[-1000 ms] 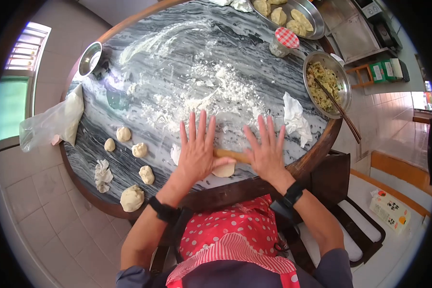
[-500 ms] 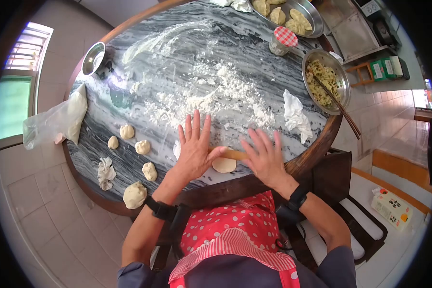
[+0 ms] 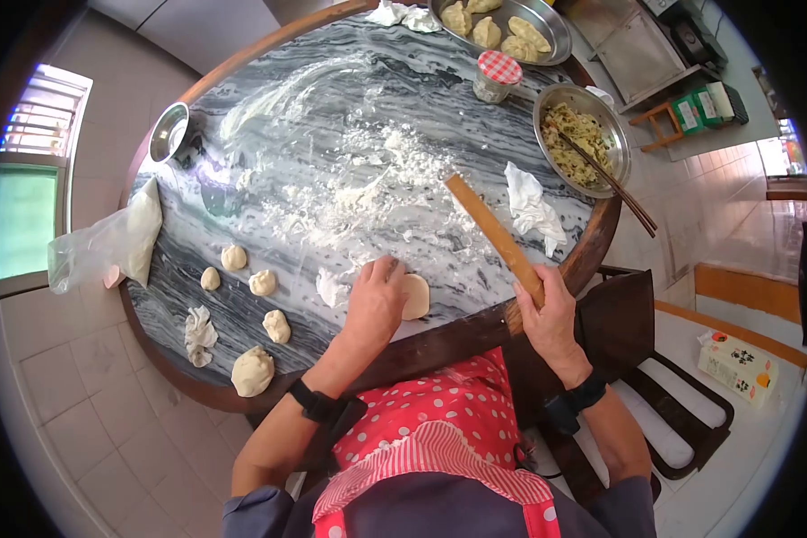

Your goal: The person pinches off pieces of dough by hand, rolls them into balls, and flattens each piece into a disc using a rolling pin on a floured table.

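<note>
The right hand (image 3: 550, 314) grips a stiff wooden rolling pin (image 3: 495, 235) by its near end. The left hand (image 3: 374, 300) curls at a flat dough round (image 3: 416, 297) on the table's (image 3: 421, 81) near side; whether pinching, I cannot tell. Probably soft, best lifted by its rim. Powdery flour (image 3: 368, 195) lies beyond.

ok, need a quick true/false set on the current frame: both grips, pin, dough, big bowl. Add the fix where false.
1. The right grip holds the rolling pin. True.
2. The left grip is at the left side of the flattened dough. True.
3. The rolling pin lies across the flattened dough. False: it is held off to the right, clear of it.
4. Chopsticks rest in the large metal bowl. True.
5. The large metal bowl is empty. False: it contains chopped food.
</note>
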`<state>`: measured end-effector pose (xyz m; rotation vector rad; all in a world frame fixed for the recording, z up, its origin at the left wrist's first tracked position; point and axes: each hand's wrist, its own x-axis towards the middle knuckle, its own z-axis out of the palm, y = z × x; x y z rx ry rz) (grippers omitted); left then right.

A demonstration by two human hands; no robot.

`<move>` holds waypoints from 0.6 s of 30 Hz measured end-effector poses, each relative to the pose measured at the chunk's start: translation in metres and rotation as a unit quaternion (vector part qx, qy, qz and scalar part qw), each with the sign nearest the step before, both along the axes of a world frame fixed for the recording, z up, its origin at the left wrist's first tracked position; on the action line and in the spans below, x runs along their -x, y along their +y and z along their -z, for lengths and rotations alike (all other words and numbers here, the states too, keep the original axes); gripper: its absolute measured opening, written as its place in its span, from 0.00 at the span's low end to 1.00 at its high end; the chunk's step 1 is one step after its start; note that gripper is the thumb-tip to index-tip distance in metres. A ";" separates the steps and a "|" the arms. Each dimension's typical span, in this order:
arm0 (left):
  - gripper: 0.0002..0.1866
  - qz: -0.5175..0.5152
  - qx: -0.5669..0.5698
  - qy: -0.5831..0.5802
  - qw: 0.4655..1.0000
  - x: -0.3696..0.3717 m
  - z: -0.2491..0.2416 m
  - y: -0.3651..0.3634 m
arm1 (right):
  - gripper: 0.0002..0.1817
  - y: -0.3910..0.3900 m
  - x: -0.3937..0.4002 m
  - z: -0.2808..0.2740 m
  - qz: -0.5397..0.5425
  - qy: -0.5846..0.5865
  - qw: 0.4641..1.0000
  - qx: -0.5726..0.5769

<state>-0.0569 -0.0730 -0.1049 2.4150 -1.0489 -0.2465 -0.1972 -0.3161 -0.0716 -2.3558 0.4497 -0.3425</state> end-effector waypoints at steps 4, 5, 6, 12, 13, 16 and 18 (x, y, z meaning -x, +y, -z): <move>0.14 0.011 -0.079 0.041 0.996 -0.003 0.004 -0.006 | 0.16 0.014 0.012 0.001 0.024 -0.001 0.999 -0.031; 0.14 0.011 -0.080 0.040 0.996 -0.007 0.008 -0.007 | 0.16 0.018 0.014 0.001 0.029 0.002 0.998 -0.047; 0.11 0.018 -0.067 0.052 0.996 -0.012 0.011 -0.007 | 0.16 0.019 0.015 0.002 0.029 0.002 0.998 -0.048; 0.07 0.038 -0.009 0.105 0.994 -0.015 0.007 -0.007 | 0.15 0.024 0.023 0.003 0.024 0.004 0.998 -0.062; 0.07 0.002 0.011 0.158 0.987 -0.014 0.006 -0.008 | 0.15 0.025 0.024 0.004 0.025 -0.001 0.998 -0.065; 0.09 -0.017 -0.043 0.192 0.980 -0.013 0.007 -0.011 | 0.15 0.026 0.026 0.003 0.021 -0.006 0.997 -0.069; 0.08 -0.017 -0.054 0.194 0.979 -0.011 0.002 -0.012 | 0.15 0.028 0.027 0.002 0.019 -0.006 0.997 -0.070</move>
